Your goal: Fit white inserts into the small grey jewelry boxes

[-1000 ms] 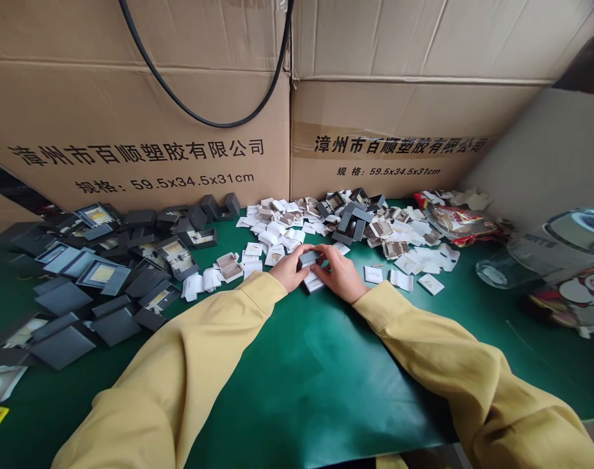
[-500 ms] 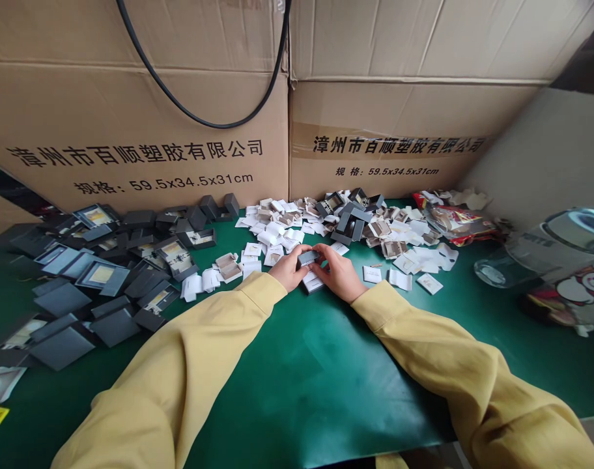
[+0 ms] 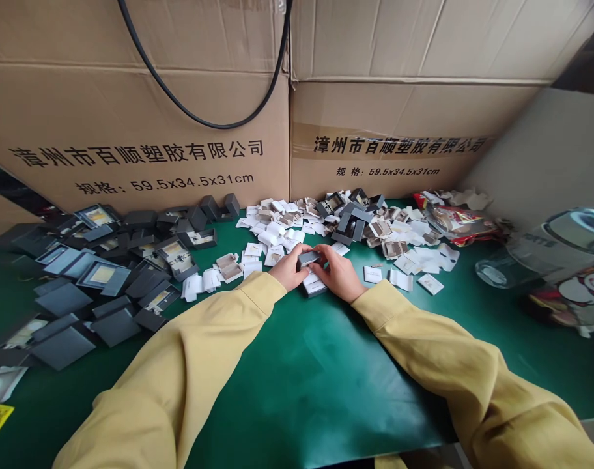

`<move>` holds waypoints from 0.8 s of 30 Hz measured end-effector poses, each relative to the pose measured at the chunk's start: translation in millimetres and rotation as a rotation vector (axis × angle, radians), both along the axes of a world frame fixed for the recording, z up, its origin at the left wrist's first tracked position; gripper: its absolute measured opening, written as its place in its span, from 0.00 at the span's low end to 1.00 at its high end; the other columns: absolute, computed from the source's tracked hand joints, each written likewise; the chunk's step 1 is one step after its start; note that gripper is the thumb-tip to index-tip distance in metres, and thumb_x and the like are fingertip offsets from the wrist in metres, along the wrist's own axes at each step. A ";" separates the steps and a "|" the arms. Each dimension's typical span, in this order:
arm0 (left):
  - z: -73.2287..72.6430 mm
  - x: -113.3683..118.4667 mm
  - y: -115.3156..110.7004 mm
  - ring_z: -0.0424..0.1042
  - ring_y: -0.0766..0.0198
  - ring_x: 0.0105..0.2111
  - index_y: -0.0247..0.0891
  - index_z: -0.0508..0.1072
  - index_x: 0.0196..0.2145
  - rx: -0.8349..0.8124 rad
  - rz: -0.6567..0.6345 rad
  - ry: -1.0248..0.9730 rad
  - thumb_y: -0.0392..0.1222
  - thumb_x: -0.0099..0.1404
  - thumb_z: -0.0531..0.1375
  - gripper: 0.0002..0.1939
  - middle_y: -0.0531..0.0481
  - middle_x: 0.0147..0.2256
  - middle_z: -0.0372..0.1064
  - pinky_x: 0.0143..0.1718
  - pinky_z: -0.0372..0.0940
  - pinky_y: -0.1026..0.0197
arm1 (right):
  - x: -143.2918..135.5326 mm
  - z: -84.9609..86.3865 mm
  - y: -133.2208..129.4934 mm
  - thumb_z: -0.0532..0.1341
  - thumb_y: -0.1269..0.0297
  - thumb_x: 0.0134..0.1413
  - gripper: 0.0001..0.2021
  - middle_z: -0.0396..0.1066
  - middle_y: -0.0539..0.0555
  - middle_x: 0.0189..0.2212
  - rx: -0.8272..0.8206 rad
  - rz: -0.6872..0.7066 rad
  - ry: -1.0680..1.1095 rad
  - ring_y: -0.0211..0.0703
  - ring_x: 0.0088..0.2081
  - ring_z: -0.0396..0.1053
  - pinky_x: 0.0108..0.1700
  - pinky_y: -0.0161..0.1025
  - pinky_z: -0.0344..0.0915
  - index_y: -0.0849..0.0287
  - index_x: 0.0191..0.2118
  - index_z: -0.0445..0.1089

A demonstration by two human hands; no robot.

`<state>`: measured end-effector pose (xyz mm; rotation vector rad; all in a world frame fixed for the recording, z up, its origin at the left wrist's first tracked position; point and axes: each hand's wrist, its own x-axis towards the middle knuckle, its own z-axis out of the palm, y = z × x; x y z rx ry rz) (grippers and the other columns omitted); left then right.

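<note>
Between my two hands is a small dark grey box (image 3: 307,259), held just above the green table (image 3: 297,371). My left hand (image 3: 290,268) closes on its left side, and the fingers of my right hand (image 3: 340,274) grip it from the right. Under my right fingers lies a white printed card or insert (image 3: 313,283) with a dark edge beneath it. Whether the held box is open or closed I cannot make out. Just right of my right hand, a white folded card (image 3: 372,274) rests on the table.
Dark grey boxes (image 3: 101,277), several with lids up, pile at the left. White cards and beige trays (image 3: 228,267) scatter along the back. Large cartons (image 3: 141,130) wall the far side, with a black cable hanging. A clear plastic cup (image 3: 546,251) lies at the right.
Almost nothing differs. Both hands keep the small dark box in the same place, and the view has shifted very slightly.
</note>
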<state>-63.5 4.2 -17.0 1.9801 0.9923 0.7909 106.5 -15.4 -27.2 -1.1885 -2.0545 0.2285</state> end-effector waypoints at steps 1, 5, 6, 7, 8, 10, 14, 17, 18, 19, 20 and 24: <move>-1.0 0.0 0.5 0.67 0.60 0.40 0.38 0.58 0.47 0.000 0.008 -0.006 0.37 0.56 0.54 0.20 0.46 0.42 0.65 0.44 0.61 0.57 | 0.4 0.8 -0.4 0.55 0.62 0.53 0.17 0.69 0.53 0.32 -0.008 0.004 0.006 0.39 0.29 0.67 0.31 0.35 0.65 0.57 0.48 0.57; 0.1 1.0 -0.5 0.67 0.62 0.36 0.38 0.58 0.46 0.002 0.038 -0.002 0.38 0.57 0.53 0.18 0.48 0.39 0.66 0.40 0.62 0.59 | 1.0 5.6 -2.5 0.55 0.61 0.53 0.18 0.68 0.52 0.32 -0.038 0.038 0.041 0.37 0.28 0.66 0.30 0.33 0.63 0.58 0.50 0.57; 1.5 1.3 -1.4 0.67 0.62 0.36 0.38 0.59 0.46 0.003 0.044 0.001 0.38 0.57 0.53 0.18 0.48 0.38 0.66 0.40 0.62 0.60 | 0.8 7.2 -3.0 0.55 0.61 0.53 0.18 0.68 0.52 0.32 -0.041 0.045 0.051 0.37 0.28 0.65 0.30 0.33 0.63 0.57 0.49 0.58; 3.1 1.6 -2.4 0.68 0.62 0.36 0.38 0.59 0.46 0.007 0.050 0.006 0.38 0.57 0.53 0.17 0.48 0.38 0.66 0.40 0.62 0.60 | 0.4 8.7 -3.4 0.56 0.61 0.53 0.17 0.68 0.51 0.31 -0.045 0.047 0.062 0.36 0.27 0.65 0.30 0.33 0.62 0.57 0.48 0.59; 4.8 2.0 -3.5 0.68 0.62 0.37 0.38 0.59 0.46 0.012 0.057 0.014 0.38 0.57 0.53 0.17 0.48 0.38 0.66 0.41 0.62 0.60 | -0.4 10.2 -3.7 0.56 0.61 0.53 0.16 0.67 0.51 0.29 -0.052 0.042 0.081 0.36 0.27 0.64 0.29 0.32 0.61 0.57 0.47 0.60; 8.0 2.8 -5.8 0.68 0.62 0.38 0.38 0.60 0.45 0.020 0.069 0.042 0.36 0.57 0.52 0.17 0.49 0.39 0.67 0.42 0.62 0.60 | -3.0 12.5 -4.0 0.56 0.61 0.52 0.13 0.65 0.48 0.25 -0.072 0.016 0.140 0.35 0.24 0.62 0.28 0.31 0.60 0.58 0.44 0.62; 12.1 5.1 -9.6 0.68 0.61 0.39 0.39 0.60 0.45 0.030 0.077 0.084 0.32 0.55 0.51 0.18 0.49 0.40 0.67 0.42 0.62 0.60 | -10.8 12.6 -3.1 0.56 0.63 0.50 0.09 0.60 0.45 0.19 -0.117 -0.067 0.251 0.33 0.21 0.59 0.26 0.30 0.57 0.57 0.38 0.63; 12.2 6.7 -10.6 0.69 0.62 0.37 0.39 0.60 0.45 0.036 0.091 0.082 0.32 0.55 0.51 0.18 0.49 0.39 0.68 0.41 0.63 0.60 | -12.6 10.0 -4.0 0.56 0.62 0.50 0.09 0.60 0.44 0.19 -0.143 -0.116 0.289 0.33 0.20 0.59 0.25 0.31 0.57 0.57 0.38 0.61; 11.5 7.0 -10.3 0.69 0.62 0.37 0.39 0.60 0.45 0.041 0.105 0.075 0.32 0.55 0.51 0.18 0.49 0.39 0.68 0.41 0.63 0.60 | -11.4 9.3 -5.2 0.56 0.62 0.50 0.10 0.62 0.44 0.20 -0.143 -0.120 0.289 0.33 0.20 0.59 0.25 0.31 0.57 0.58 0.39 0.61; 10.5 7.2 -9.8 0.69 0.63 0.38 0.39 0.61 0.45 0.048 0.124 0.060 0.31 0.55 0.51 0.18 0.49 0.39 0.68 0.42 0.63 0.60 | -9.4 9.0 -7.0 0.56 0.61 0.51 0.10 0.64 0.46 0.21 -0.132 -0.117 0.274 0.33 0.21 0.59 0.25 0.31 0.58 0.58 0.39 0.61; 9.4 7.2 -9.0 0.69 0.63 0.38 0.39 0.61 0.45 0.054 0.143 0.040 0.30 0.54 0.51 0.19 0.50 0.40 0.68 0.43 0.63 0.59 | -6.7 9.0 -9.3 0.55 0.61 0.52 0.09 0.66 0.47 0.24 -0.105 -0.102 0.238 0.33 0.22 0.61 0.26 0.32 0.59 0.58 0.38 0.61; 5.6 6.1 -5.1 0.69 0.64 0.41 0.40 0.60 0.47 0.056 0.166 -0.032 0.29 0.54 0.50 0.22 0.50 0.41 0.69 0.48 0.61 0.58 | 2.5 12.2 -19.7 0.52 0.63 0.56 0.08 0.69 0.54 0.37 0.070 0.049 -0.025 0.39 0.36 0.66 0.37 0.35 0.63 0.56 0.39 0.65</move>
